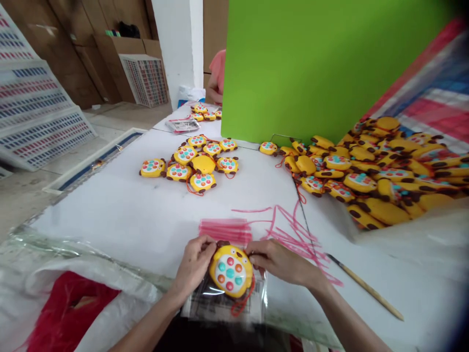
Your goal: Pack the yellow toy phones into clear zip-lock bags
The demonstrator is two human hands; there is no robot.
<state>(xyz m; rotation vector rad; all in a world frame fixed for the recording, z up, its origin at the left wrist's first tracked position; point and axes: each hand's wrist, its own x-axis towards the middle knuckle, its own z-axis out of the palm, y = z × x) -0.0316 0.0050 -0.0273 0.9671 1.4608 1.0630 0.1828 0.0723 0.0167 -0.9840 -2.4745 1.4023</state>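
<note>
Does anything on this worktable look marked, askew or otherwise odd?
Two mild oddities. Pink scribbles streak the white tabletop near the right hand, like stray marks. In the small toy cluster mid-table, one yellow toy lies plain side up, while most around it lie coloured side up.

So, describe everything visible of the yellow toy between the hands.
The yellow toy looks like glossy plastic: brown nubs, two eyes, seven red, orange and turquoise domes on white. It faces up, red cord at lower right. The left grip and right grip flank its upper end, contact unclear; clear film shines by its lower edge.
</note>
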